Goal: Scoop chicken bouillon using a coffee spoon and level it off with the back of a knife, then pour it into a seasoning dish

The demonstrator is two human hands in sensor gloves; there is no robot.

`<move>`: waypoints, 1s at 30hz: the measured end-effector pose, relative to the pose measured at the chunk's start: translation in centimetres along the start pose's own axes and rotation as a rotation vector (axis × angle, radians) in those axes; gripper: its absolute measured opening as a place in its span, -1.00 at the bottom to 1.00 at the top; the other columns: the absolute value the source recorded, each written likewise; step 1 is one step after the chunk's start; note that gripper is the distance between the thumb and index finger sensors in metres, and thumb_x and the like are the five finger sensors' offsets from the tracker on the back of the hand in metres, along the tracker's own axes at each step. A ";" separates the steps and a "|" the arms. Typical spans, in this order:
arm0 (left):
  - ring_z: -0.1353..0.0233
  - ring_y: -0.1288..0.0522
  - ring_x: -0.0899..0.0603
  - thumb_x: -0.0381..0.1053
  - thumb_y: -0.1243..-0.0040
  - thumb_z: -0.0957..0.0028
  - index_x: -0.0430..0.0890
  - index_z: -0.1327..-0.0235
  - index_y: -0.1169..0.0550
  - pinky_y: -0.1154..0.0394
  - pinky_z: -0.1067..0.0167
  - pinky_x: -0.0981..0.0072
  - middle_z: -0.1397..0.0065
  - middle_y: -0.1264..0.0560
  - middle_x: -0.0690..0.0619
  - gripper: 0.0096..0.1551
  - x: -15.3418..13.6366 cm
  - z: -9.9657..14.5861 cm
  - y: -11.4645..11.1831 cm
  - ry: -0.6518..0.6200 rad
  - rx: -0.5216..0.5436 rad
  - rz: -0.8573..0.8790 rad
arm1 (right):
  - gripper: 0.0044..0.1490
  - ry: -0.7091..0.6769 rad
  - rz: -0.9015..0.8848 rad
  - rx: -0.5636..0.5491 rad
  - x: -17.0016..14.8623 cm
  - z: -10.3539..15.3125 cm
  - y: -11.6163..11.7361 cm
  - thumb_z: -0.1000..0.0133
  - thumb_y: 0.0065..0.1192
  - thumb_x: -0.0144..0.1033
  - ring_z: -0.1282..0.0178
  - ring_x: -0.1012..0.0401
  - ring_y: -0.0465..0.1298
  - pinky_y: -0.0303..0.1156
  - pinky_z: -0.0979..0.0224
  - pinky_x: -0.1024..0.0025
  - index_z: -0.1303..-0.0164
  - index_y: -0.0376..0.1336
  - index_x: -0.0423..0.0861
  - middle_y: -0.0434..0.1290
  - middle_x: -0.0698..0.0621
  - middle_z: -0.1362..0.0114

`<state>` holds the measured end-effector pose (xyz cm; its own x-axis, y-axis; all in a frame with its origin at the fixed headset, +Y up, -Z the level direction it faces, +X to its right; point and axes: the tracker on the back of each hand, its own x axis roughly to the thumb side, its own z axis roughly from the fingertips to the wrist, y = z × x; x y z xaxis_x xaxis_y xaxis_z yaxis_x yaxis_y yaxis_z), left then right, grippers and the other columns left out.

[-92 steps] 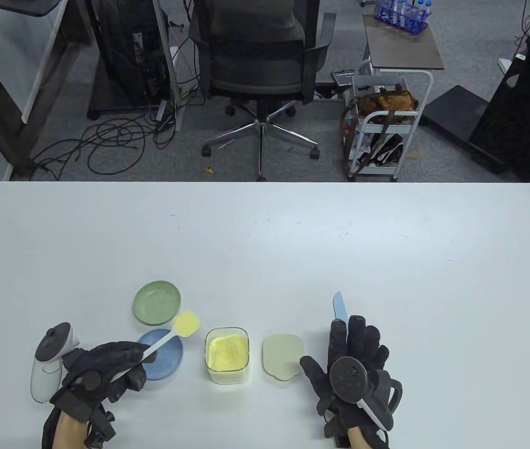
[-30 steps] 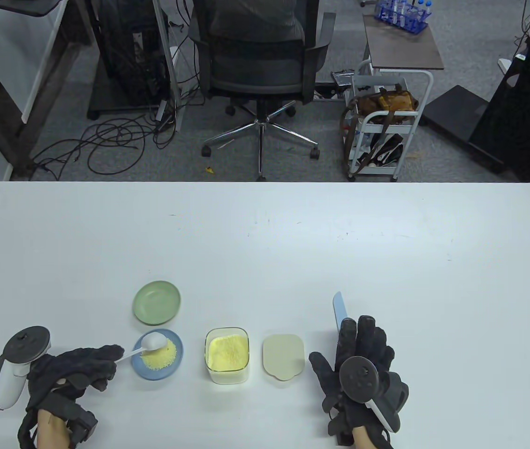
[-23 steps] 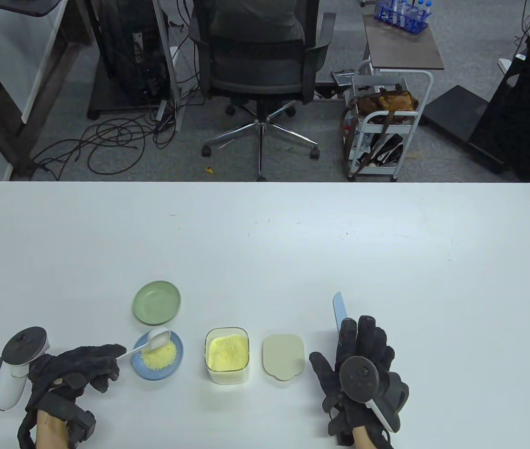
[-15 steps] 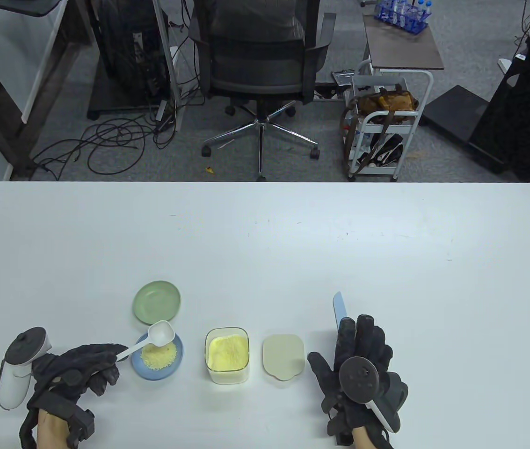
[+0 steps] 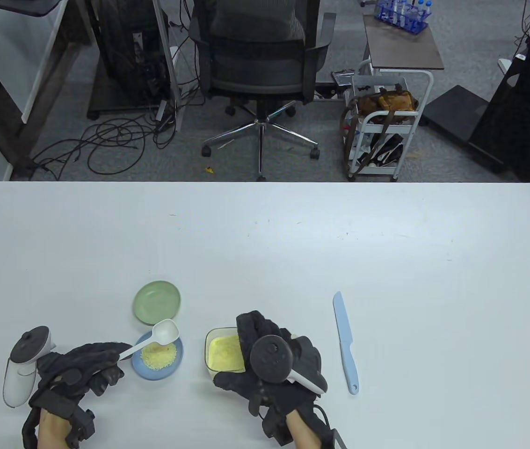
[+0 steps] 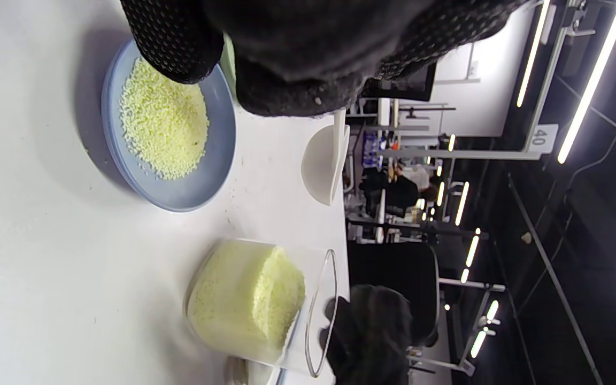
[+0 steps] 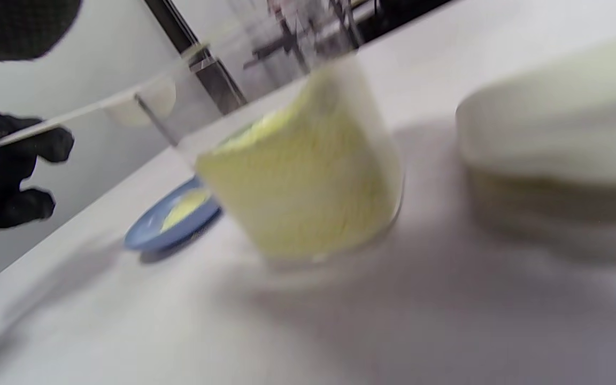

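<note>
White spoon (image 5: 164, 333) in left grip (image 5: 82, 369)

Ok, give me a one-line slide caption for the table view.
Left hand holds the emptied spoon above the bouillon-filled blue dish.

The table view looks down from above and behind the person, over the white tabletop (image 5: 265, 243) toward an office chair (image 5: 257, 61) on the far floor. The left wrist view lies on its side, close above the blue dish (image 6: 169, 128) and the clear bouillon container (image 6: 254, 305). The right wrist view sits low, almost at tabletop height, very near that container (image 7: 302, 171) and blurred. All three views share the container and the blue dish.
</note>
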<state>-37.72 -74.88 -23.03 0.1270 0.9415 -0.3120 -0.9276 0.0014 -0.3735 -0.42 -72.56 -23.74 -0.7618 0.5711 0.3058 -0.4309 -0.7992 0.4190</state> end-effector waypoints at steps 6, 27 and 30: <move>0.60 -0.57 0.20 -0.02 -0.31 0.02 -0.31 -0.08 -0.57 -0.44 -0.21 0.08 0.38 -0.67 -0.13 -0.48 0.8 -0.6 -1.5 -0.061 -0.101 -0.002 | 0.38 0.030 -0.026 -0.069 -1.1 -0.6 1.3 0.02 0.35 0.17 -0.62 -0.29 -0.19 -0.24 -0.55 -0.46 -0.47 -0.50 -0.12 -0.43 -0.23 -0.62; 0.50 -0.58 0.15 -0.04 -0.42 0.07 -0.14 -0.10 -0.60 -0.37 -0.27 -0.01 0.27 -0.65 -0.17 -0.52 4.8 -2.3 -10.9 -0.140 0.165 -0.589 | 0.38 0.027 -0.094 -0.082 -2.0 -0.7 2.1 0.01 0.35 0.15 -0.62 -0.27 -0.20 -0.24 -0.55 -0.45 -0.44 -0.54 -0.05 -0.43 -0.20 -0.61; 0.50 -0.57 0.15 -0.04 -0.45 0.10 -0.11 -0.06 -0.63 -0.36 -0.28 -0.02 0.28 -0.65 -0.16 -0.54 5.7 -2.8 -12.4 -0.172 0.234 -0.738 | 0.38 0.026 -0.100 -0.085 -2.1 -0.6 2.2 0.01 0.35 0.15 -0.62 -0.26 -0.19 -0.24 -0.55 -0.45 -0.43 -0.55 -0.05 -0.43 -0.20 -0.61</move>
<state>-24.55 -70.51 -22.64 0.6997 0.7087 0.0907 -0.6773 0.6983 -0.2317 -0.10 -75.59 -24.00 -0.7247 0.6445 0.2437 -0.5438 -0.7522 0.3721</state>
